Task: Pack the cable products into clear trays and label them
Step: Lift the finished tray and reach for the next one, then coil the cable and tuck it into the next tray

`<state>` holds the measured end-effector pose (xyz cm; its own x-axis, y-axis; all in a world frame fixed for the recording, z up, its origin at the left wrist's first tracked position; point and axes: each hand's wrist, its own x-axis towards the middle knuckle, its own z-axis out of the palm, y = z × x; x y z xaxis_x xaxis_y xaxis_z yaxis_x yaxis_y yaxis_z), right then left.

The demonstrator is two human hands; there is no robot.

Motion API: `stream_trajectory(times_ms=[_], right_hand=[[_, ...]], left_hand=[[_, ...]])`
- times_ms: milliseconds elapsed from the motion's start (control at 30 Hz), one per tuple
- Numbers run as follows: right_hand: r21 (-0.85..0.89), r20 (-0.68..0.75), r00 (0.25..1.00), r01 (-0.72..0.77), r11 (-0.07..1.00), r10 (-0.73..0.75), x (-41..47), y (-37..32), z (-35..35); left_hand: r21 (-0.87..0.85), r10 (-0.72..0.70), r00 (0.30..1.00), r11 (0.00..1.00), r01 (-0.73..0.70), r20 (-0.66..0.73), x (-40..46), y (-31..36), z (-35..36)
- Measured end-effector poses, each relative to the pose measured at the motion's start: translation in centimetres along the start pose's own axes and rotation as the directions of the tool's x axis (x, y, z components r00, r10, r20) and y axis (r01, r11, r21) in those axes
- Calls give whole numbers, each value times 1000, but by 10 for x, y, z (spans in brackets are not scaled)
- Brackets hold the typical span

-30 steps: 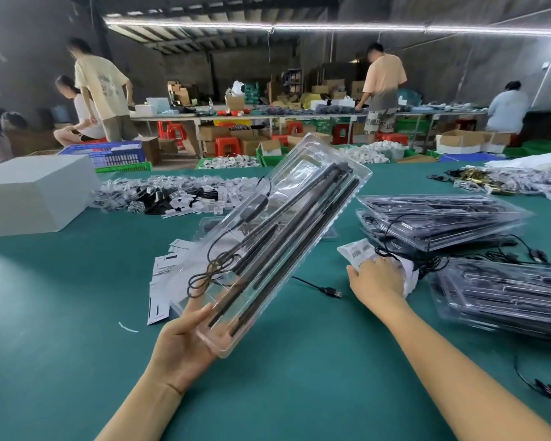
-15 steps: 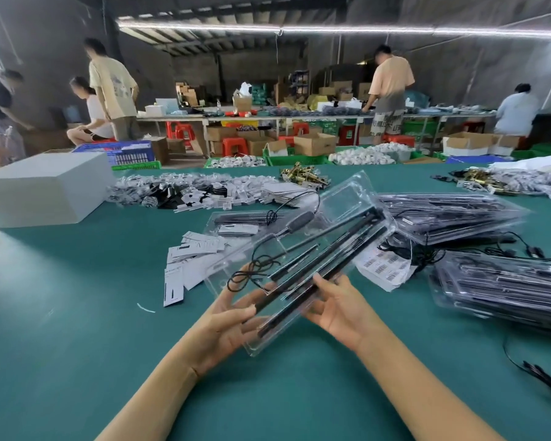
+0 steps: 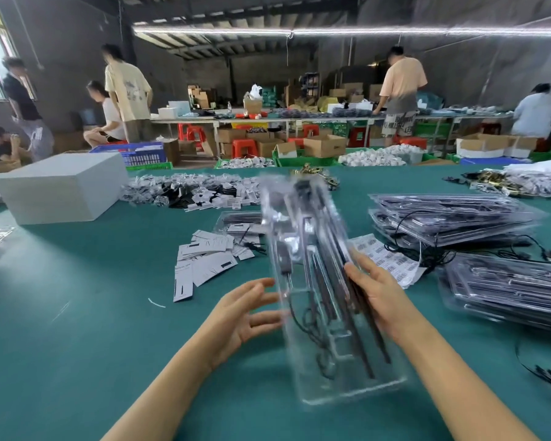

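Note:
A clear plastic tray (image 3: 303,224) with black rods and a coiled black cable inside stands nearly lengthwise in front of me, blurred by motion, its near end low over the green table (image 3: 77,313). My right hand (image 3: 379,297) grips the tray's right edge, fingers laid over the rods. With fingers spread and straight, my left hand (image 3: 242,316) touches the tray's left edge. White label cards (image 3: 204,256) lie scattered to the left of the tray. A barcode sticker sheet (image 3: 385,259) lies behind my right hand.
Two stacks of packed clear trays (image 3: 452,218) (image 3: 506,291) sit at the right with loose black cables. One more packed tray (image 3: 236,221) lies behind the cards. A white box (image 3: 61,186) and a heap of small bagged parts (image 3: 188,192) are at the far left. People work at tables behind.
The tray has swung from a diagonal tilt to pointing away from me. My right hand now holds its right edge, and my left hand has let go and opened beside it.

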<state>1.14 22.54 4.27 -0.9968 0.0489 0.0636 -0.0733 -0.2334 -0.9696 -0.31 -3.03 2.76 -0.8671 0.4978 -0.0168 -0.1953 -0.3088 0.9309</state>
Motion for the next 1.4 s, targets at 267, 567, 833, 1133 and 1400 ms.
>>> stream_trajectory(times_ms=[267,567,833,1133,1400], right_hand=[[-301,187,977,-41,953,102,-5,7,-7],[173,279,918,-337,925,282,-4,15,-18],[31,156,972,-181,983,174,-2,15,-5],[75,29,993,-120,990,118,-4,5,-26],[259,-54,994,-77,963,94,-3,-6,-52]], left_hand=[[-326,-103,986,944,56,-129,2,-11,14],[-603,-82,911,773,-198,-404,14,-4,-3],[-389,58,938,900,-197,-342,11,-2,1],[-676,-116,945,726,-130,-307,10,3,-13],[-702,-54,970,700,-134,-239,10,2,-22]])
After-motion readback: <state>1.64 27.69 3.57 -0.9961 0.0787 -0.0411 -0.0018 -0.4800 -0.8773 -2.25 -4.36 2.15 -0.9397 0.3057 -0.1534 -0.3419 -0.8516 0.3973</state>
